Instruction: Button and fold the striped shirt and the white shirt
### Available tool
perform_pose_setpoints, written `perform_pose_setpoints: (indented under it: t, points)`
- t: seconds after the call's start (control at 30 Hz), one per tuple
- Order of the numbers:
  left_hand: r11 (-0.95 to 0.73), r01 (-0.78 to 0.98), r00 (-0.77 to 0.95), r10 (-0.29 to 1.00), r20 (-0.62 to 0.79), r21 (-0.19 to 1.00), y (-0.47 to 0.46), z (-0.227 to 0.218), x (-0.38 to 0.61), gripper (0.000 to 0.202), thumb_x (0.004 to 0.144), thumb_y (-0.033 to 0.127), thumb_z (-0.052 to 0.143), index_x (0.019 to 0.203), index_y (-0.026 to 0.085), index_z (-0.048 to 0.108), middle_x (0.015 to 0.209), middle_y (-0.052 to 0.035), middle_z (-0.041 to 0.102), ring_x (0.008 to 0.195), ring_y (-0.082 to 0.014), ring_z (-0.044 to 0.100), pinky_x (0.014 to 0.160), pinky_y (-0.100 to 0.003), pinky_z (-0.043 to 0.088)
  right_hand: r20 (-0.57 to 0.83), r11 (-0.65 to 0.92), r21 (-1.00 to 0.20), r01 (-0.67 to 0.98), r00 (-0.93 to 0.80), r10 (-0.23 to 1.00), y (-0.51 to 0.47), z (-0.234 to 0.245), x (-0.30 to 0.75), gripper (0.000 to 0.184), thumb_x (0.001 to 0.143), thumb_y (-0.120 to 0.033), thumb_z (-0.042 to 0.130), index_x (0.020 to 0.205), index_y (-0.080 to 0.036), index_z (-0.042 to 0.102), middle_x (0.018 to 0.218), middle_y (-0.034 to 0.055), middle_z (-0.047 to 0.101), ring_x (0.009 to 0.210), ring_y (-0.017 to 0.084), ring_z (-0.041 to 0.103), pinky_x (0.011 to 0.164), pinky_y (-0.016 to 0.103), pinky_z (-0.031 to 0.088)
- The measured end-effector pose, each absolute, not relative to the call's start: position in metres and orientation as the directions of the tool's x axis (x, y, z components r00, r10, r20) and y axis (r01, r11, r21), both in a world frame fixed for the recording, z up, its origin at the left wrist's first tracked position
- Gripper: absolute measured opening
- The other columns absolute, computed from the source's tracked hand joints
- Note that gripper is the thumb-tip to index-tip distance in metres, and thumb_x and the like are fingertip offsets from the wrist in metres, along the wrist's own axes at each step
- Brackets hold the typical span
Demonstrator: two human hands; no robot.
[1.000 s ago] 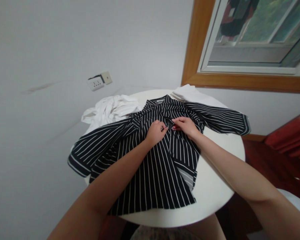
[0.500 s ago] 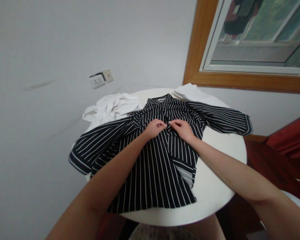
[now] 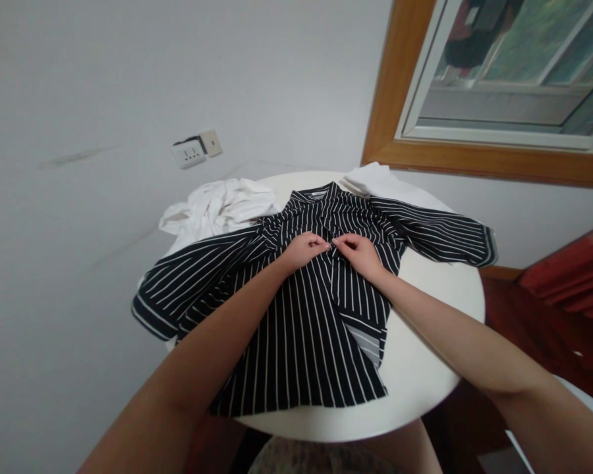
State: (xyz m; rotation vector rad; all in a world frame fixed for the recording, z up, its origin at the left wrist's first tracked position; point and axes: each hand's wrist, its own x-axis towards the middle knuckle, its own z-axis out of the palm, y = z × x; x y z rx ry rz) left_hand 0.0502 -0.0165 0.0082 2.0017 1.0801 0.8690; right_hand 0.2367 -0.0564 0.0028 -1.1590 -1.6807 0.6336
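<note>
Far left, on the wall: socket [image 3: 190,150], well clear of everything. Below it a white heap [image 3: 217,207] sits crumpled on the far-left part of the round table [image 3: 425,342], touching the shirt [image 3: 296,329]. The shirt is black with white stripes and lies spread face up across most of the top, collar far, hem near. Left sleeve [image 3: 168,296] droops over the left rim. Left hand [image 3: 302,250] and right hand [image 3: 360,253] meet at the shirt's front opening, just below the collar. Both are narrowed to a pinch on the cloth, fingertips almost touching; what sits between the tips is too small to tell. Folded white cloth [image 3: 370,179] lies far right of the collar, with the right sleeve [image 3: 439,237] stretched out to the right rim.

Risks, as I judge them: the overhanging left sleeve adds weight on that side, so a tug toward the near edge could drag the shirt off. The near-right front panel is already turned over, and any pull at the opening could bunch it further. The white heap could get caught up if the shirt slides left.

Room: bare tabletop only at near right, a fair crescent of it. Wall close behind, window frame [image 3: 390,85] up right, red furniture [image 3: 563,289] beyond the right rim. Forearms span the near edge.
</note>
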Motion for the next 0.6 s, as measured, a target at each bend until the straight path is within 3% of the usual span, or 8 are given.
perform_pose_setpoints:
  t: [0.6]
  points:
    - [-0.458, 0.449, 0.484, 0.847, 0.222, 0.767, -0.0158, 0.0120, 0.0476, 0.020, 0.083, 0.032, 0.058, 0.082, 0.017, 0.071, 0.089, -0.0032, 0.064, 0.082, -0.0148, 0.060, 0.084, -0.033, 0.049, 0.384, 0.409, -0.807, 0.427, -0.147, 0.911, -0.0583, 0.0073, 0.2408, 0.023, 0.087, -0.035, 0.058, 0.088, -0.020, 0.075, 0.084, 0.0033, 0.074, 0.077, 0.018, 0.066, 0.075, 0.031, 0.049]
